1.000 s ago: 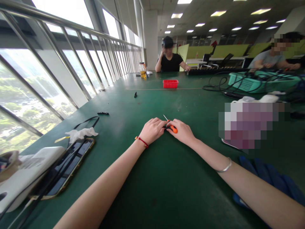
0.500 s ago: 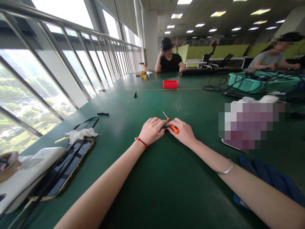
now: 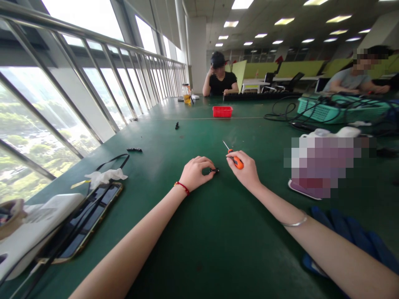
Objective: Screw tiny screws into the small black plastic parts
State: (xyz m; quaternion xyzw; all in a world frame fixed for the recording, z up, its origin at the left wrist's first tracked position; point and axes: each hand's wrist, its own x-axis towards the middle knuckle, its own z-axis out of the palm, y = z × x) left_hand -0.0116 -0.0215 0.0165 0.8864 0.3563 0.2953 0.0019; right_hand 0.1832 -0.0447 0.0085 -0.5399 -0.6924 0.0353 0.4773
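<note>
My left hand (image 3: 195, 172) rests on the green table (image 3: 218, 232), its fingers curled and pinching a small black part (image 3: 214, 170) against the surface. My right hand (image 3: 245, 170) sits a little to the right, closed round a small orange-handled screwdriver (image 3: 234, 158) whose thin metal tip points up and to the left. The two hands are apart, with a short gap between the black part and the screwdriver hand.
A phone (image 3: 84, 220), white paper (image 3: 104, 175), a black strap (image 3: 115, 158) and a white box (image 3: 34, 232) lie at left. Small black pieces (image 3: 134, 149) and a red tray (image 3: 222, 111) lie farther off. Blue cloth (image 3: 349, 236) at right. Two people sit at the far end.
My right hand has pulled away to the right with the screwdriver, which now tilts up clear of the black part. My left hand stays on the part.
</note>
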